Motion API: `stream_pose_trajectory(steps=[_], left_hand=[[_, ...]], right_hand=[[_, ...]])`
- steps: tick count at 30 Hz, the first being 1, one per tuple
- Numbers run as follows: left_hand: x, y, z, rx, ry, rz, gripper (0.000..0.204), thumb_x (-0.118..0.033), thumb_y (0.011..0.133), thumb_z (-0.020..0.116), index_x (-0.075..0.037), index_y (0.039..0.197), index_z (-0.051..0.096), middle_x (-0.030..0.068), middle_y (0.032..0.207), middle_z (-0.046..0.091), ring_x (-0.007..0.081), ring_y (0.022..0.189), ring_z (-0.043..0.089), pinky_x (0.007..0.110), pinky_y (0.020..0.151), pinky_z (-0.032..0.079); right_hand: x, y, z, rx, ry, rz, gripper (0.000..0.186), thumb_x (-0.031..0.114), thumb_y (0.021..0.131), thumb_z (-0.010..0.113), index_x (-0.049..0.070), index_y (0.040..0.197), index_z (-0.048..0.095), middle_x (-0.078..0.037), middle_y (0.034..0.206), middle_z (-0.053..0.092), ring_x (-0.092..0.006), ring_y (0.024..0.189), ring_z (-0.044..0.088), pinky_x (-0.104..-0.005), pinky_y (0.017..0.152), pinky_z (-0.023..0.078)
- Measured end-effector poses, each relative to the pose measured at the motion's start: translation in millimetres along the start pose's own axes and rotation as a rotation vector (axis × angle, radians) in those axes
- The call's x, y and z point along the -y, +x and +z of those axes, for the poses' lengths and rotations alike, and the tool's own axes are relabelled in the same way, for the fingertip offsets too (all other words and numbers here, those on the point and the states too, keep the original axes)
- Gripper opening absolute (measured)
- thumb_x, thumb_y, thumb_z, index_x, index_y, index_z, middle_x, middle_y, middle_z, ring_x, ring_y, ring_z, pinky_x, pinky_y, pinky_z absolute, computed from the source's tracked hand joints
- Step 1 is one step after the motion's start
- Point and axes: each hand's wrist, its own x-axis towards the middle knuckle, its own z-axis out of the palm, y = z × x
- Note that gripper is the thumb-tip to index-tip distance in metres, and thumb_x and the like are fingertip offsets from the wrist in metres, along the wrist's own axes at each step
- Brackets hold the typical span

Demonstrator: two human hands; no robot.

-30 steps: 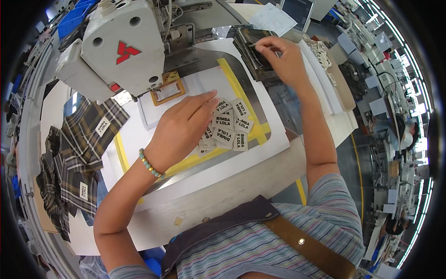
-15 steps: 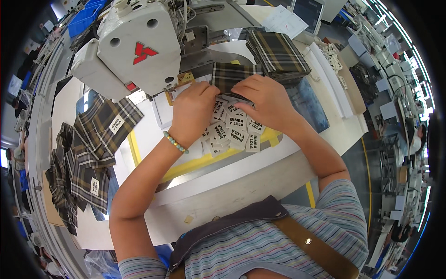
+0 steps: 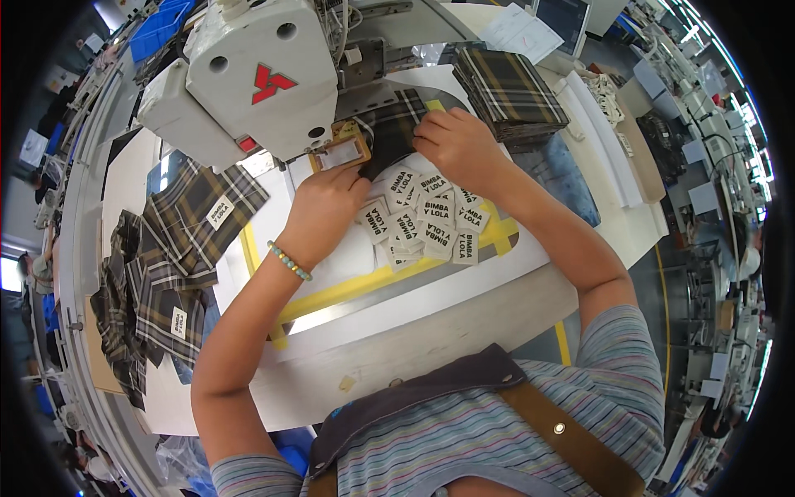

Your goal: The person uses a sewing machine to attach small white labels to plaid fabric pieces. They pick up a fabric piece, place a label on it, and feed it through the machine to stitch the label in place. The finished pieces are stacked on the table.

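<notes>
A dark plaid fabric piece [image 3: 399, 118] lies between my two hands, its left end at the sewing machine's small brown clamp frame [image 3: 341, 154]. My right hand [image 3: 464, 147] is closed on the right edge of this fabric, fingers bent. My left hand [image 3: 325, 207] has its fingers drawn together at the fabric's near left edge, just below the frame; its fingertips are partly hidden. Close in front of the fabric is a loose heap of white printed labels [image 3: 436, 209]. Above my left hand hangs the white sewing machine head [image 3: 240, 79].
At the back right stands a stack of folded plaid pieces [image 3: 512, 91]. Plaid pieces with labels [image 3: 203, 211] on them hang over the table's left side. Yellow tape [image 3: 331, 300] edges the work plate. Papers [image 3: 522, 33] and a screen [image 3: 563, 21] are behind.
The plaid fabric has moved left and away from me, up to the clamp frame, which now shows plainly. Both hands moved with it, the left one ending nearer me and lower.
</notes>
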Motion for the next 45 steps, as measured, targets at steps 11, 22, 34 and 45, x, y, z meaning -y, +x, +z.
stream_pose_trajectory(steps=[11,22,34,45], left_hand=[[-5,-7,0,-0.030,-0.013,-0.017,0.019,-0.006,0.084,0.072,-0.007,0.103,0.076,0.0053,0.102,0.080,0.0225,0.086,0.076,0.036,0.073,0.062],[0,9,15,-0.082,0.053,0.049,0.012,-0.011,0.085,0.070,-0.008,0.097,0.070,0.0053,0.100,0.077,0.0213,0.087,0.076,0.035,0.072,0.061],[21,-55,-19,0.047,0.263,-0.037,0.022,-0.003,0.084,0.071,-0.006,0.105,0.074,0.0040,0.112,0.078,0.0213,0.086,0.073,0.035,0.072,0.060],[13,-84,-46,0.093,-0.038,-0.211,0.055,0.009,0.087,0.063,-0.002,0.140,0.064,0.0078,0.144,0.069,0.0339,0.138,0.058,0.047,0.111,0.051]], right_hand=[[29,4,-39,0.208,-0.068,0.106,0.006,0.008,0.078,0.072,0.010,0.084,0.071,-0.003,0.085,0.071,-0.0217,0.094,0.068,-0.0345,0.082,0.052],[9,-14,-20,-0.035,-0.122,0.028,0.009,0.010,0.077,0.073,0.009,0.086,0.071,-0.003,0.093,0.073,-0.0203,0.098,0.068,-0.0333,0.081,0.052],[23,20,23,0.152,0.156,-0.022,0.023,0.010,0.087,0.069,0.005,0.108,0.078,-0.006,0.127,0.076,-0.0241,0.125,0.067,-0.0380,0.101,0.056],[18,-12,0,0.282,0.488,0.164,0.038,0.025,0.111,0.057,0.010,0.143,0.070,-0.011,0.165,0.050,-0.0333,0.157,0.036,-0.0481,0.130,0.032]])
